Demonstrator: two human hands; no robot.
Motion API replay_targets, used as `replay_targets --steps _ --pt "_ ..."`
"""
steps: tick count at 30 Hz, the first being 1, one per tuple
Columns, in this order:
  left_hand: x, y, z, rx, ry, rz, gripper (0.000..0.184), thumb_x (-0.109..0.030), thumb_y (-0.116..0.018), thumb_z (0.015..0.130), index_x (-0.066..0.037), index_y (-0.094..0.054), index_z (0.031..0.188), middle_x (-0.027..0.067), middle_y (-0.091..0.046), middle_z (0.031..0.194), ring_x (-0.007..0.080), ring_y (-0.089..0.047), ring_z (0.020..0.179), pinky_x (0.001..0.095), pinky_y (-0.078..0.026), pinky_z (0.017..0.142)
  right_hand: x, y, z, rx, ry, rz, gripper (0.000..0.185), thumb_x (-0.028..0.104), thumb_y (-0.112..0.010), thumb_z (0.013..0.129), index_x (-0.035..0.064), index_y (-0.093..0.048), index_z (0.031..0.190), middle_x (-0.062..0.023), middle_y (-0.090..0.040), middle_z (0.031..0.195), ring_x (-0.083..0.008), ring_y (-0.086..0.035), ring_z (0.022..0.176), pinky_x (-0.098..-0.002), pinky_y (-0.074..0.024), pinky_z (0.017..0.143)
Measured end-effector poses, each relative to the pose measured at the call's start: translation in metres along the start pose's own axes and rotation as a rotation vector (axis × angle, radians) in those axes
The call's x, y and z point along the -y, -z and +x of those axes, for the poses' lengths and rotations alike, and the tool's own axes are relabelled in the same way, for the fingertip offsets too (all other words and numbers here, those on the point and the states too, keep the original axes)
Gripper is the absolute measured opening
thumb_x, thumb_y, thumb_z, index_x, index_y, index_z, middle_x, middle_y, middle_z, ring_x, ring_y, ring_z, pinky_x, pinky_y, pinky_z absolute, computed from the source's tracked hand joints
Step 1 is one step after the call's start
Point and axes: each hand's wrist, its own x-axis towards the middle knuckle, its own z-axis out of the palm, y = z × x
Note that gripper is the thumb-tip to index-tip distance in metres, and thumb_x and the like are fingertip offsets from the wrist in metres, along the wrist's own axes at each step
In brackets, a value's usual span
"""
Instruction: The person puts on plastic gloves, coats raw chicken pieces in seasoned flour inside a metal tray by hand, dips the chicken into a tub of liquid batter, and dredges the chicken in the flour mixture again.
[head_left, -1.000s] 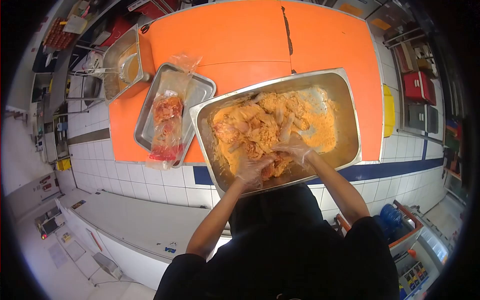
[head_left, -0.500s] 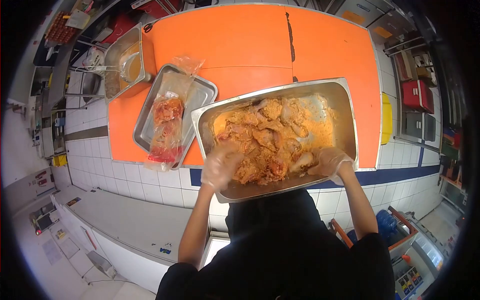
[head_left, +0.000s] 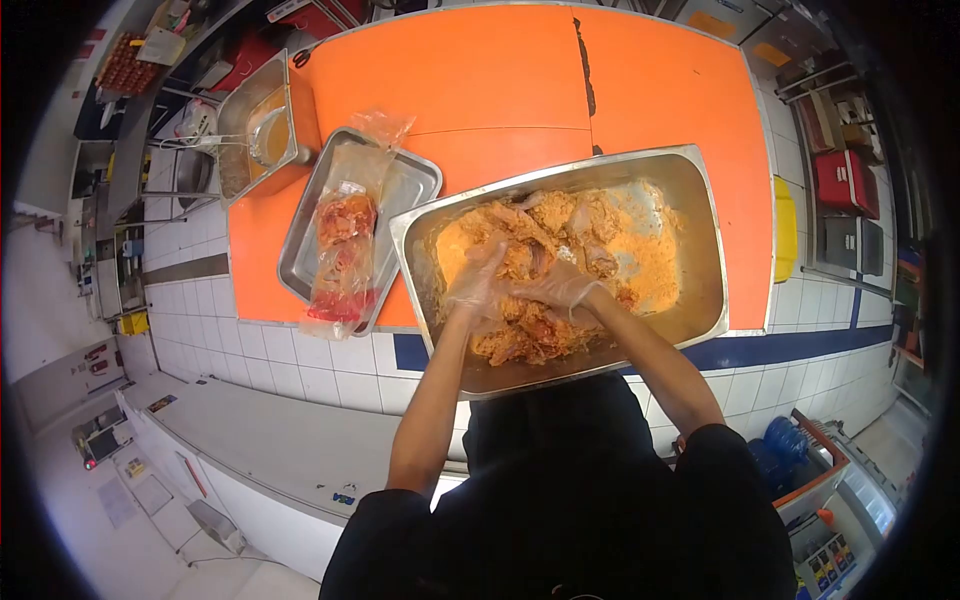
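Raw chicken pieces coated in orange marinade lie in a deep steel pan. Both my hands wear clear plastic gloves and are inside the pan, close together. My left hand lies on the chicken at the left of the middle, fingers stretched forward. My right hand reaches in from the right, its fingers pointing left across the chicken and its thumb apart. The fingertips of both hands are partly lost among the meat. Loose marinade covers the pan's right floor.
The pan rests on an orange table, overhanging its near edge. Left of it, a shallow metal tray carries a clear plastic bag with reddish meat. Beyond stands a deep steel container with a strainer and orange liquid. Scissors lie nearby.
Both hands have moved inward and forward from the pan's near left and right sides to its middle. They are now side by side on the chicken.
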Motion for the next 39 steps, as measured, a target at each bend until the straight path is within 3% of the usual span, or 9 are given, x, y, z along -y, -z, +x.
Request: replay_targets --steps 2,7,12,21,27,31,33,37,39 --pt "0.047 0.018 0.019 0.100 -0.175 0.156 0.087 -0.051 -0.069 0.101 -0.009 -0.028 0.166 0.0192 -0.049 0.157 0.0379 -0.061 0.130 0.0527 -0.059 0.098 0.051 0.050 -0.004 -0.160 -0.752 0.745 0.099 0.064 -0.088 0.077 -0.0039 -0.059 0.142 -0.0286 -0.071 0.125 -0.0302 -0.072 0.110 -0.0380 -0.0567 0.095" --pt "-0.039 -0.038 -0.064 0.110 0.065 -0.441 0.087 -0.060 -0.067 0.099 -0.008 -0.036 0.162 0.0087 -0.046 0.157 0.0263 -0.051 0.139 0.0442 -0.048 0.114 0.044 0.026 -0.006 -0.355 -0.715 0.745 0.095 0.069 -0.088 0.070 -0.0025 -0.067 0.129 -0.0248 -0.074 0.113 -0.0290 -0.071 0.102 -0.0391 -0.0566 0.091" --pt "-0.017 -0.041 -0.049 -0.062 -0.277 -0.589 0.058 -0.037 -0.067 0.104 -0.004 -0.050 0.149 0.0122 -0.055 0.146 0.0235 -0.062 0.125 0.0402 -0.060 0.088 0.091 0.081 -0.034 -0.524 -0.610 0.426 0.082 0.067 -0.092 0.065 0.0023 -0.075 0.113 -0.0226 -0.077 0.098 -0.0332 -0.073 0.095 -0.0414 -0.0588 0.085" --pt "0.013 0.015 -0.073 -0.222 -0.016 -0.174 0.031 -0.027 -0.076 0.090 0.000 -0.075 0.105 0.0059 -0.069 0.099 0.0171 -0.063 0.091 0.0332 -0.050 0.082 0.137 0.055 -0.065 -0.255 -0.416 -0.291 0.038 0.021 -0.065 0.094 0.0058 -0.067 0.129 -0.0179 -0.070 0.122 -0.0319 -0.060 0.130 -0.0416 -0.0487 0.109" --pt "0.038 0.008 -0.074 -0.375 0.056 -0.176 0.057 -0.041 -0.083 0.086 0.002 -0.073 0.121 0.0092 -0.070 0.112 0.0189 -0.063 0.100 0.0343 -0.050 0.090 0.132 0.076 -0.091 -0.229 -0.317 -0.039 0.045 0.047 -0.070 0.096 0.0085 -0.071 0.119 -0.0184 -0.070 0.125 -0.0345 -0.059 0.131 -0.0453 -0.0482 0.108" --pt "0.015 -0.004 -0.053 -0.451 -0.103 -0.090 0.085 -0.062 -0.076 0.088 0.007 -0.065 0.135 0.0188 -0.068 0.134 0.0280 -0.064 0.120 0.0390 -0.049 0.104 0.098 0.107 -0.065 -0.177 -0.809 0.084 0.060 0.057 -0.065 0.098 0.0056 -0.071 0.129 -0.0234 -0.073 0.114 -0.0372 -0.072 0.108 -0.0464 -0.0575 0.095" --pt "-0.012 -0.006 -0.043 -0.448 0.168 0.395 0.099 -0.078 -0.062 0.090 0.010 -0.063 0.137 0.0274 -0.061 0.146 0.0359 -0.061 0.131 0.0413 -0.045 0.112 0.082 0.098 -0.042 -0.156 -0.923 -0.013 0.066 0.059 -0.063 0.099 0.0029 -0.069 0.133 -0.0253 -0.073 0.110 -0.0385 -0.074 0.102 -0.0483 -0.0587 0.092" --pt "-0.023 0.006 -0.002 -0.561 -0.070 0.647 0.106 -0.086 -0.051 0.089 0.009 -0.065 0.135 0.0324 -0.058 0.146 0.0394 -0.061 0.131 0.0451 -0.047 0.109 0.075 0.095 0.005 -0.034 -0.816 -0.027 0.092 0.077 -0.058 0.092 -0.0124 -0.072 0.107 -0.0285 -0.073 0.096 -0.0410 -0.074 0.092 -0.0494 -0.0583 0.086" --pt "-0.067 -0.001 -0.013 -0.312 0.211 0.772 0.097 -0.076 -0.058 0.094 0.007 -0.058 0.144 0.0263 -0.062 0.143 0.0352 -0.065 0.121 0.0455 -0.051 0.098 0.071 0.099 0.022 0.029 -0.875 0.069 0.096 0.081 -0.062 0.087 -0.0131 -0.073 0.100 -0.0281 -0.073 0.090 -0.0410 -0.074 0.089 -0.0495 -0.0585 0.085"
